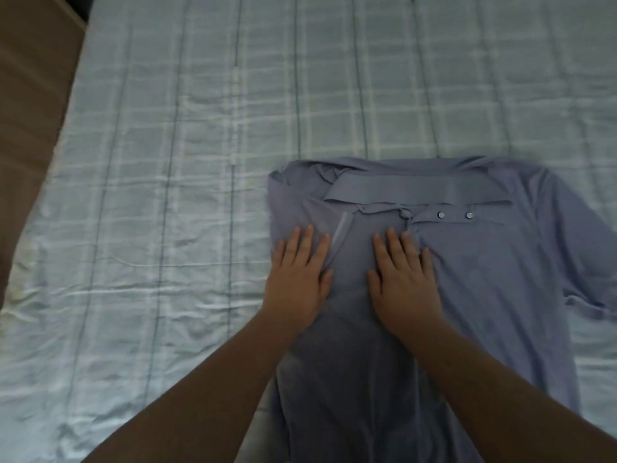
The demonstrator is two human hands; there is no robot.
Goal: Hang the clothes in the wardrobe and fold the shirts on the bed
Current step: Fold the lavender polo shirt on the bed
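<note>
A grey-blue polo shirt (494, 282) lies front-up on the bed (167, 162), collar toward the far side, two buttons showing on its placket. Its left side is folded in over the body, while the right short sleeve still spreads out at the right. My left hand (297, 279) rests flat on the folded-in left part, fingers apart. My right hand (400, 279) presses flat on the chest just below the placket, fingers spread. Neither hand grips the cloth.
The bed wears a pale blue checked sheet with creases, open to the left and beyond the shirt. A brown floor strip (30, 111) runs along the bed's left edge.
</note>
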